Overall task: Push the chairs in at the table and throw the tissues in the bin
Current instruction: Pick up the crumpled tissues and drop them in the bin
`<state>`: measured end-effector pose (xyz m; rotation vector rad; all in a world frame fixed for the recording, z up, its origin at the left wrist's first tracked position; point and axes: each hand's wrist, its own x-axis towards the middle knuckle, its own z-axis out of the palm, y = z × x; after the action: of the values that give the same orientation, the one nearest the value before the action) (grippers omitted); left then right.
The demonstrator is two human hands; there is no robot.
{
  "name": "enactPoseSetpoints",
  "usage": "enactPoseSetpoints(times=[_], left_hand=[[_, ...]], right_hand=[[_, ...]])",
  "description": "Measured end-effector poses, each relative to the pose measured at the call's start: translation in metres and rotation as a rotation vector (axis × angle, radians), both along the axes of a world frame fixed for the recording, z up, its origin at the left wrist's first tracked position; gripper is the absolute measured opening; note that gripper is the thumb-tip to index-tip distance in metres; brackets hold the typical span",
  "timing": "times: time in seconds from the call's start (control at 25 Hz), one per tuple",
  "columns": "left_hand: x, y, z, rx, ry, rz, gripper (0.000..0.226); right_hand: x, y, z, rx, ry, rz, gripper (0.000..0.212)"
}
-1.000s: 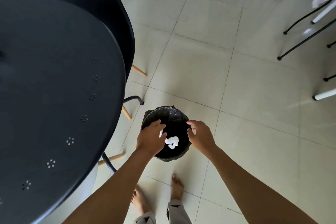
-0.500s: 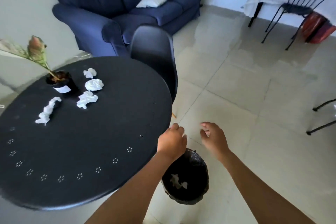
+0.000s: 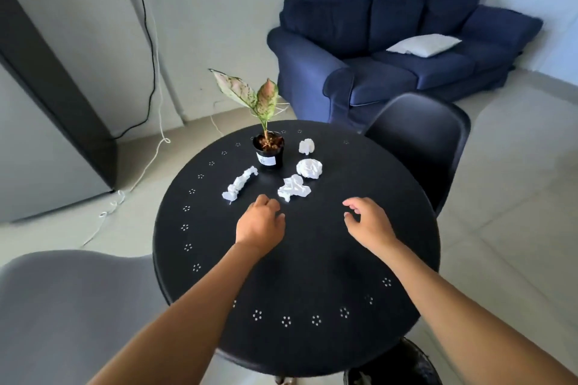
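Now, head view only:
left hand (image 3: 260, 225): loosely curled, empty, over the desk (image 3: 312, 259), just short of the tissues.
right hand (image 3: 369, 222): fingers spread, empty.
tissues: four crumpled ones on the desk — long twist (image 3: 240, 186), flat wad (image 3: 293, 188), ball (image 3: 309, 168), small one (image 3: 306, 146) — beside the plant pot (image 3: 269, 151).
bin (image 3: 394, 366): partly hidden under the desk's near edge.
risk: reaching the far tissues could knock the pot over; light wads may slip from a loose grab or miss the half-hidden bin.
chairs: black chair (image 3: 419, 147) and grey chair (image 3: 68, 316), both by the desk; tucked fully? Cannot tell.
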<state>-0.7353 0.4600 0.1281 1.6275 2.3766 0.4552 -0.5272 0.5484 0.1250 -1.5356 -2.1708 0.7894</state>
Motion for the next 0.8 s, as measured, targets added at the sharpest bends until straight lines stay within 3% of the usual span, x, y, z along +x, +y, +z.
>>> enactPoseSetpoints(times=[0.2,0.4,0.56,0.68,0.8], left_hand=[[-0.090,0.033,-0.009,-0.247,0.019,0.037,0.060],[-0.122,0.069,-0.025,-0.431,0.063,-0.059,0.082],[-0.124,0.078,-0.039,-0.442,0.067,-0.094,0.064],[-0.116,0.074,-0.043,-0.334,0.071,-0.063,0.037],[-0.092,0.069,-0.042,-0.227,0.035,-0.073,0.029]], right_hand=[[-0.097,0.044,-0.012,-0.047,-0.201,0.217,0.046],[-0.147,0.059,-0.036,-0.087,-0.428,0.233,0.057],[-0.153,0.063,-0.046,-0.049,-0.460,0.170,0.037],[-0.145,0.062,-0.044,-0.030,-0.402,0.136,0.026],[-0.123,0.051,-0.036,-0.003,-0.332,0.074,0.023]])
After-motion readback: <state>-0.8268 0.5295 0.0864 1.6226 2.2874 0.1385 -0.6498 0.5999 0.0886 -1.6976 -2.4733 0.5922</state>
